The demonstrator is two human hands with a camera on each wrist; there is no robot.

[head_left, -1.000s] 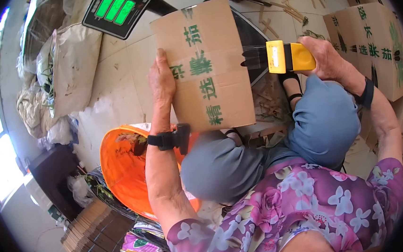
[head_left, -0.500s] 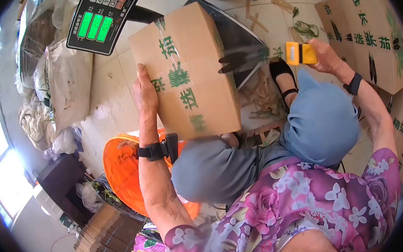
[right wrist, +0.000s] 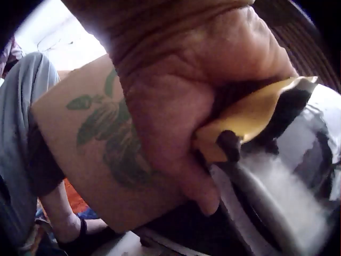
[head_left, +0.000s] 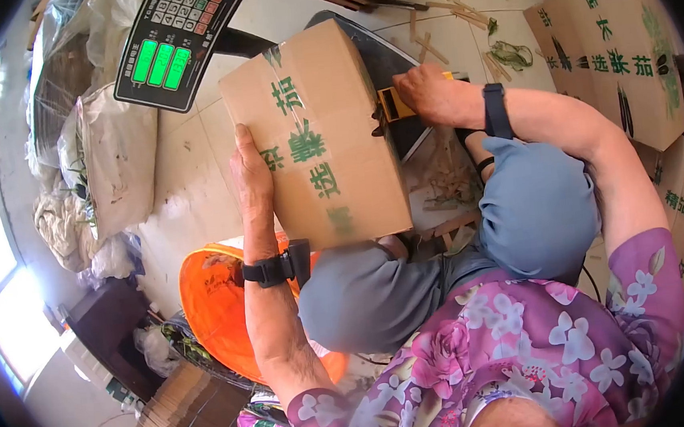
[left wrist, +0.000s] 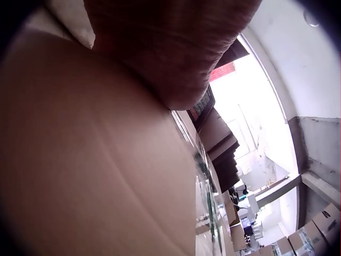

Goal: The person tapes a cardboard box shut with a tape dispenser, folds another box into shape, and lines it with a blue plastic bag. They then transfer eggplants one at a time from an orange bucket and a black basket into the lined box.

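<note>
A cardboard box (head_left: 324, 142) with green characters stands tilted on a black scale platform (head_left: 368, 39), clear tape along its top. My left hand (head_left: 252, 172) lies flat against the box's left side, thumb along its edge; in the left wrist view the palm (left wrist: 176, 48) is against the cardboard. My right hand (head_left: 433, 94) grips a yellow tape dispenser (head_left: 398, 105) at the box's right edge. The right wrist view shows fingers curled round the yellow dispenser (right wrist: 245, 117), beside the box side with a green plant print (right wrist: 114, 144).
The scale display (head_left: 172, 46) glows green at the upper left. An orange basket (head_left: 204, 304) stands left of my knee. Printed boxes (head_left: 603, 56) are stacked at the right, flattened cardboard (head_left: 185, 418) lies lower left, and scraps (head_left: 444, 181) litter the floor.
The right hand first drew the dispenser out to the right, then brought it back left against the box's right edge. The box shifted left in view, with the left hand still on it.
</note>
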